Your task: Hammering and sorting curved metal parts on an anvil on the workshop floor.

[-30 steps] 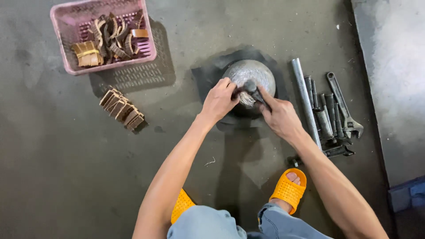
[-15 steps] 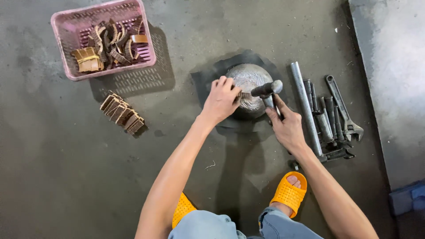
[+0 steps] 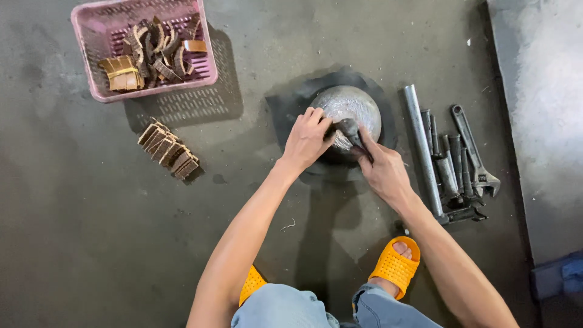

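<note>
A pink plastic basket (image 3: 97, 91) of curved brown brake-lining pieces sits far left, with a short row of the same pieces (image 3: 168, 149) on the concrete below it. My left hand (image 3: 306, 138) pinches what may be a small piece against the round metal block (image 3: 358, 103). My right hand (image 3: 382, 173) is clamped on the hammer (image 3: 350, 129), its head resting on the block. Pipes and an adjustable wrench (image 3: 477, 155) lie right.

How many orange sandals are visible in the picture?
2. The right sandal shows fully, beside the right forearm. The left sandal is mostly hidden under the left arm and knee.
</note>
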